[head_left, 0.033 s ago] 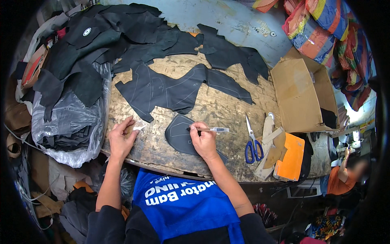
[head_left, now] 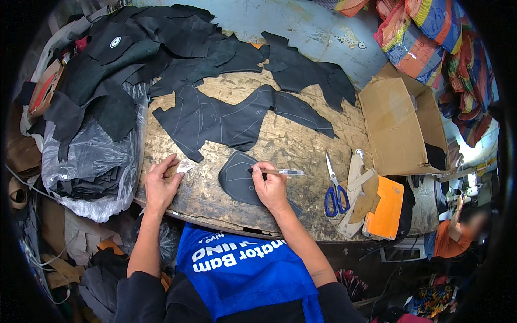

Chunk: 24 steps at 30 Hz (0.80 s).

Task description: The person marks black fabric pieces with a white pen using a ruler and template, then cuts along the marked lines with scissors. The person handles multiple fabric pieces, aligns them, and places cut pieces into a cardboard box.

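Observation:
My right hand (head_left: 271,188) grips a pen (head_left: 285,172) with a clear barrel end. Its tip is by a small black leather-like piece (head_left: 232,180) marked with pale lines, and my fingers rest over that piece's right side. To the left, my left hand (head_left: 161,185) is near the table's front edge, with a small white scrap (head_left: 185,167) at the thumb and fingertips. What the scrap is made of, I cannot tell. Just beyond both hands lies a larger black piece (head_left: 226,121), also covered in pale outlines.
Blue-handled scissors (head_left: 336,196) lie right of my right hand, beside tan card strips (head_left: 358,188) and an orange box (head_left: 385,207). Behind them stands an open cardboard box (head_left: 393,124). Black sheets (head_left: 161,37) are heaped far left, above a plastic bag (head_left: 89,167). A person (head_left: 455,237) is at right.
The white scrap at my left fingertips has turned slightly and shows more of its face. Both hands and the pen stay where they were.

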Motion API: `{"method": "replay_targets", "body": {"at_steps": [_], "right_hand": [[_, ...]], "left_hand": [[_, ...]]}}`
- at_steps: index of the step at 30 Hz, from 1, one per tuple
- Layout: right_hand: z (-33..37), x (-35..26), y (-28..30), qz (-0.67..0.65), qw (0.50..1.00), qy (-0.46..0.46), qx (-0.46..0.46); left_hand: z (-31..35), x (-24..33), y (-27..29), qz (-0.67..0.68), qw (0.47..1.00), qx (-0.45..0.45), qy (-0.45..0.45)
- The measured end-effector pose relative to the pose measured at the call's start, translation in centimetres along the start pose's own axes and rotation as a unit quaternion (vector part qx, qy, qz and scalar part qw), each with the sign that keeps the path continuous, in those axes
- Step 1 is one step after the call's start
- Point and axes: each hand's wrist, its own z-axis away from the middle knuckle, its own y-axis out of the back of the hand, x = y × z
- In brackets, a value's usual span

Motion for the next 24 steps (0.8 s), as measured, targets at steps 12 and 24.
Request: {"method": "replay_targets", "body": {"at_steps": [12,24], "right_hand": [[0.1,0.0,-0.1,-0.007,0.999,-0.003,0.031],[-3.0,2.4,5.8,0.113,0.966,-0.230,0.026]], "left_hand": [[0.2,1.8,-0.7,-0.103,0.983,0.073,-0.135],[-5.0,10.4,-9.3,-0.155,0.911,-0.302,-0.234]]}}
